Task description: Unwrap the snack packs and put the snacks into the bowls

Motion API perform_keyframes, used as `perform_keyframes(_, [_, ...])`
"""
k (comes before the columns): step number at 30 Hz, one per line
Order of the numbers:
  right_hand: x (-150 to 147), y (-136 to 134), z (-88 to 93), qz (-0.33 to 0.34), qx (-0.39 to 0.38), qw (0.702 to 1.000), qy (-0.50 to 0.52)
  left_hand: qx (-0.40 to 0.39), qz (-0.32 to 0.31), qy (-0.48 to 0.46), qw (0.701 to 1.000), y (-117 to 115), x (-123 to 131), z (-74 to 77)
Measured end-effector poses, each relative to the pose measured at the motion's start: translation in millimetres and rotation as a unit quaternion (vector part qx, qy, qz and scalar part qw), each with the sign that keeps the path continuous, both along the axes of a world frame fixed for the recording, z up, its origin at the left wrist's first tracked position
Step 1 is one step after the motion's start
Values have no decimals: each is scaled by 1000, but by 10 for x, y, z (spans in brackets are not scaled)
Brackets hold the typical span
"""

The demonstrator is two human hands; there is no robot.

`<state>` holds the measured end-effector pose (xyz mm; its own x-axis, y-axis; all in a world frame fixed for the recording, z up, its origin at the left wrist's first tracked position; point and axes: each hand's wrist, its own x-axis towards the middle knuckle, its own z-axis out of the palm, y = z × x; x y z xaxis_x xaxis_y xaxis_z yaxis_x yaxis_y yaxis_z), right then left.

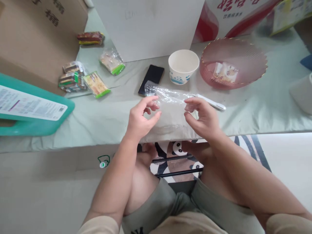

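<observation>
A clear plastic bag (170, 109) lies spread near the table's front edge, its far side crumpled and partly over the black phone (152, 77). My left hand (143, 115) is at the bag's left side, fingers curved with the thumb held apart from them. At the opposite side is my right hand (202, 117), also with a gap between thumb and fingers. Neither hand shows a firm grip; whether fingertips touch the film is hard to make out. Just beyond the right hand lies a slim white pen-like object (214, 103), partly hidden.
Behind the bag stand a white paper bowl (183, 66) and a pink bowl (234, 65) holding small packets. Several wrapped snacks (97, 85) lie at left, near a teal jug (60, 112) and a cardboard box (44, 35). A white panel (151, 29) rises behind.
</observation>
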<state>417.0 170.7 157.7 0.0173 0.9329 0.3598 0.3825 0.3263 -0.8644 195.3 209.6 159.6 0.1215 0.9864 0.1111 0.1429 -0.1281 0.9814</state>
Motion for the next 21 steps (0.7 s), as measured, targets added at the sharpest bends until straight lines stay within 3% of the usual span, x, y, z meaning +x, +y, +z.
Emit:
perform_keyframes(3, [0,-17,-15,22,17,999,-28,-37,-18,-56,998,2,18,34])
perform_keyframes(6, [-5,-34,-45,58,-21,998,23,-88,-25,-103,990,11,35,85])
perform_keyframes(12, [10,-44,-4,52,-54,995,60,-133,-35,-84,987,83,-17,29])
perform_keyframes(16, [14,-33,23,39,-46,996,73,-99,-40,-61,992,92,-40,6])
perform_keyframes(21, [-20,67,-102,-21,-11,998,49,-42,-35,-13,998,97,-29,-51])
